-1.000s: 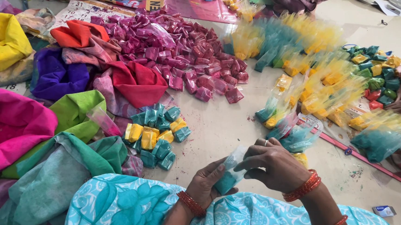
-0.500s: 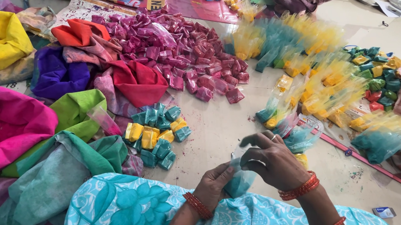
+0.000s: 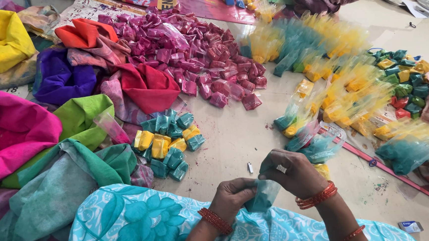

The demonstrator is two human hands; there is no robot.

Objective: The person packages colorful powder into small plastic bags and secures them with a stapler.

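Pinching a teal pouch (image 3: 263,196) between left hand (image 3: 233,198) and right hand (image 3: 293,172), both closed on it above the lap. Powder could be spilled if the top is squeezed unsealed.

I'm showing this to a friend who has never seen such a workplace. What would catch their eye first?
Probably the big heap of magenta packets at top centre, with bright cloth bags bunched along the left. Yellow and teal pouches fan out on the right. At the bottom, the left hand and right hand share a grip on one teal pouch.
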